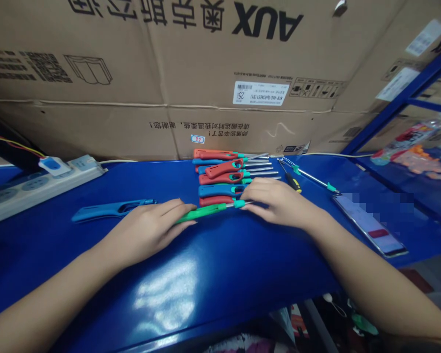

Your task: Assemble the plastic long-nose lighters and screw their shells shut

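holding a green lighter (pixel 206 212) low over the blue tabletop (pixel 224 279), near the middle of the view, just in front of a stack of red, orange and blue lighters (pixel 220 177). pinching its handle between thumb and fingers of the left hand (pixel 152 226), palm down, and closing the fingertips of the right hand (pixel 275 202) on the teal collar (pixel 238 204) and thin metal rod at its other end. can't tell exactly where each right fingertip presses. to the left, partly behind the left hand, a blue lighter handle (pixel 108 211), lying alone. farther left, a white power strip (pixel 36 185) with a white and blue plug (pixel 55 165). beyond the right hand, a black and yellow screwdriver (pixel 293 182), then a metal rod with teal pieces (pixel 312 176), reaching toward a phone (pixel 369 223) with a lit screen. on the shelf at right, a clear plastic bag (pixel 407 147) with orange and pink contents. behind everything, a big cardboard box (pixel 132 117), printed upside down: "aux" in heavy black, "奥克斯" beside it, smaller chinese lines below ending in "谢谢您!", plus a white label (pixel 260 93) showing "kfr-", "(b1)" and "25". above the stack, a small blue-edged sticker (pixel 198 139), too small to read surely.
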{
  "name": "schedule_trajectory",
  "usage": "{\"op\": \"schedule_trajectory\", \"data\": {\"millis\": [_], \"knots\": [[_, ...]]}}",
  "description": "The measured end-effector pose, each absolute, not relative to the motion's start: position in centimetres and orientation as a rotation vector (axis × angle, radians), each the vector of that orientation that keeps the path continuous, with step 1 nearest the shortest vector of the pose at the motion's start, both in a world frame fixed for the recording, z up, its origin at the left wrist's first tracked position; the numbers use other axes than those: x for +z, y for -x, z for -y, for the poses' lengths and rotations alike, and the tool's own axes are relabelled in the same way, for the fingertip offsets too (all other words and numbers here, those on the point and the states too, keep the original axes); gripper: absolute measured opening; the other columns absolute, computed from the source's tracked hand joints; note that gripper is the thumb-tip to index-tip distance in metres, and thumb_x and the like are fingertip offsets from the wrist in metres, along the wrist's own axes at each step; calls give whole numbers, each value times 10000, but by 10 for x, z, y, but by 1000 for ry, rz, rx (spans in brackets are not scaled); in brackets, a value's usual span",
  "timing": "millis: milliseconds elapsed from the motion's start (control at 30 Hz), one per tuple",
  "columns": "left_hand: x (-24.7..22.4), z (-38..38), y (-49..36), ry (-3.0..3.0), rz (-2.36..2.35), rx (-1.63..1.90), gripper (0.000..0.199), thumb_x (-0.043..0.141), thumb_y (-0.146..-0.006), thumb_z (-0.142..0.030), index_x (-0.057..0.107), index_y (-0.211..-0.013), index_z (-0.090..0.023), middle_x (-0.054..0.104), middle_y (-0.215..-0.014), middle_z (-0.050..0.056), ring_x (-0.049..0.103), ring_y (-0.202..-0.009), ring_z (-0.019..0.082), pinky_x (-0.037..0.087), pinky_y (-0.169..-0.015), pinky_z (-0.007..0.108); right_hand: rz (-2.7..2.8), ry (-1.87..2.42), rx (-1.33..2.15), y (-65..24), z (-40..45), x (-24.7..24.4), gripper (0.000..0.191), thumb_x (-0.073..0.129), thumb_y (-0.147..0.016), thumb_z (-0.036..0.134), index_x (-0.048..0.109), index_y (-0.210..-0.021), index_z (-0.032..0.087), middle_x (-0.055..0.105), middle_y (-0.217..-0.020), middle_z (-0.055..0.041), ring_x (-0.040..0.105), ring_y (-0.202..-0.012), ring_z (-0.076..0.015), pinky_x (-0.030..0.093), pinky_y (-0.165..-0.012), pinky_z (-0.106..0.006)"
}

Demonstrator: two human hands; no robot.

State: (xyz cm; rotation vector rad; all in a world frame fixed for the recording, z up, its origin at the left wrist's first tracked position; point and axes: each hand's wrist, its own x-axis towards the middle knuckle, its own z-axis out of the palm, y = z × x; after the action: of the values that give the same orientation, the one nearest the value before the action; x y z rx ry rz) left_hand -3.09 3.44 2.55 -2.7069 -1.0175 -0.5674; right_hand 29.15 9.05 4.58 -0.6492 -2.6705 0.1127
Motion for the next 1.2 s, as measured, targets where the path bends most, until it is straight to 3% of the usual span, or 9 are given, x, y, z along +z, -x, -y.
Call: {"op": "schedule_trajectory", "data": {"millis": [567,767,1000,1200], "knots": [[17,-21,19,2968,1168,-810,236,566,-1009,-312,676,-1176,-187,712,-898,26,675,-733,143,495,-659,236,2772,550,45,-272,-74,29,299,464,-1057,338,683,-1051,135,737,-983,-92,676,-912,-198,524,-805,-324],[15,-12,10,2909,1385,-1043,176,632,-956,-312,733,-1010,-178,742,-865,13,659,-675,113,493,-652,206,2636,480,-184,-268,-70,14,307,447,-1062,305,680,-984,121,737,-906,-98,667,-796,-179,521,-706,-295],[14,-14,2,3027,1856,-1038,314,614,-944,-375,724,-734,-170,636,-598,-33,515,-509,90,370,-462,192,2580,404,-269,-265,-64,14,226,491,-1029,211,666,-940,101,701,-809,-101,609,-698,-180,495,-637,-304],[18,-3,1,2922,1439,-1174,142,645,-936,-263,747,-895,-173,691,-679,-27,581,-529,84,439,-529,190,2577,457,-165,-263,-56,13,216,483,-1015,192,663,-951,91,678,-780,-90,583,-685,-182,473,-630,-300]]}}
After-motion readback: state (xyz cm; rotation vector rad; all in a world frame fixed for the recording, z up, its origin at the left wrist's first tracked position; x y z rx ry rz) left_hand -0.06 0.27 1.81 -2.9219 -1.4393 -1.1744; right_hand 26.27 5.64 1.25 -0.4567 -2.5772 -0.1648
